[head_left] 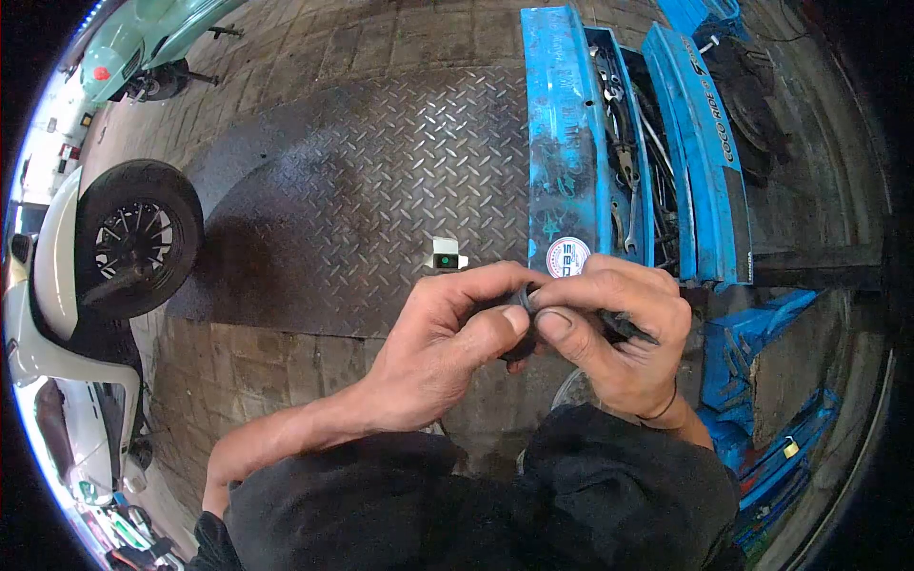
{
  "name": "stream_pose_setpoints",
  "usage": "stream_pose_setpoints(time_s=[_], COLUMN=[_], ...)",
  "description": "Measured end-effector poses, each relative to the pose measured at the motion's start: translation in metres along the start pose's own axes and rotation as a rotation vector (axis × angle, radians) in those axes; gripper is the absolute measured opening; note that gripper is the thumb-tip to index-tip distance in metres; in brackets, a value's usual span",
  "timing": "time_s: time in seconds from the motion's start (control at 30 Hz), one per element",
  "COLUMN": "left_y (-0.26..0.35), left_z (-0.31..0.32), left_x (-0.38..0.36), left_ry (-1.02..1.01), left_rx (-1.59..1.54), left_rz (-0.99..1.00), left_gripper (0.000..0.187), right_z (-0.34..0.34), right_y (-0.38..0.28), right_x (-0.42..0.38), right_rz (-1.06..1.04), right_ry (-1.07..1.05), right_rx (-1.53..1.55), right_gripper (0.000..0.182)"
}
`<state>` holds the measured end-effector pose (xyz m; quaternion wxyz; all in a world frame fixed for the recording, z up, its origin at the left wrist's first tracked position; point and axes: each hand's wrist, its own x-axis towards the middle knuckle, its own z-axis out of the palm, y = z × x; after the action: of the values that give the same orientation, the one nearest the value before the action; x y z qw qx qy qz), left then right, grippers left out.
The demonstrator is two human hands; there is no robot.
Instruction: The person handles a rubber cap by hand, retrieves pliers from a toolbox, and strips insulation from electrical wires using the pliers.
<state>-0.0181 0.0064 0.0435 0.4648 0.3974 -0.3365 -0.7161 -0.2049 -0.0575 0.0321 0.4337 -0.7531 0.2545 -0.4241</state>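
My left hand (452, 333) and my right hand (619, 333) meet in front of my body, both with fingers closed. Between the thumbs and forefingers they pinch a small dark ring-like part (523, 340), mostly covered by the fingers. Something dark also shows under my right palm, but I cannot make it out. Just beyond my left hand, a small open box (446, 253) with white flaps and a dark, green-marked inside lies on the metal tread plate (381, 190). A round white sticker (568, 257) on the blue toolbox (562, 124) is near my right fingers.
Wrenches (631, 214) and other hand tools lie in the opened toolbox trays. A blue lid (700, 143) with lettering stands to their right. On the left is a scooter wheel (138, 238); a green scooter (143, 43) stands farther back. More blue metal (781, 466) is at lower right.
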Motion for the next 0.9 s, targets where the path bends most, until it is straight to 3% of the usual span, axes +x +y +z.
stream_pose_setpoints(time_s=[0.3,0.37,0.47,0.6,0.7,0.9], left_y=[0.002,0.002,0.002,0.001,-0.001,-0.005], left_z=[-0.003,-0.002,-0.001,0.000,0.001,0.004], left_x=[0.000,0.000,0.001,0.002,0.002,0.001], left_ry=[0.071,0.024,0.002,0.001,-0.003,0.016], left_rx=[0.090,-0.072,-0.039,0.015,0.036,-0.080], left_rz=[-0.023,-0.052,-0.031,-0.029,-0.035,0.019], left_gripper=[0.046,0.049,0.053,0.049,0.043,0.026], right_z=[0.000,0.001,0.005,0.003,-0.001,0.001], right_y=[-0.005,0.000,0.002,0.001,0.000,0.001], right_x=[0.002,0.000,-0.002,-0.002,0.001,0.001], right_rz=[0.008,0.033,0.080,0.089,0.029,0.006], right_ry=[-0.052,0.033,0.105,0.097,0.031,0.035], right_rx=[-0.041,0.019,0.057,0.046,0.008,0.000], right_gripper=[0.012,0.012,0.021,0.021,0.012,0.012])
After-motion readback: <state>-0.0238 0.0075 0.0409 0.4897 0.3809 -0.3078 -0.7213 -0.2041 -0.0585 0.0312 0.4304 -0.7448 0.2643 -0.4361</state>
